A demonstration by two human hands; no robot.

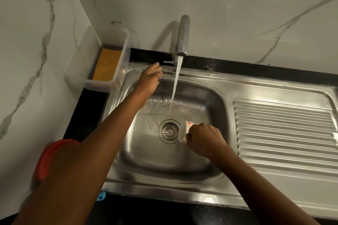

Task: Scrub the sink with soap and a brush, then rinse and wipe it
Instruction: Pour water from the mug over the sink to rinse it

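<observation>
Head view, left hand (150, 76) fingers relaxed beside tap lever, right hand (202, 138) gripping upright patterned cup (188, 128) in sink (182, 175)

The stainless steel sink (139, 160) is a rounded square basin with a ribbed drainboard on its right (wet and shiny). Water (175, 86) runs from the faucet (182, 36) onto the basin floor, just behind the round slotted drain (169, 130).
</observation>
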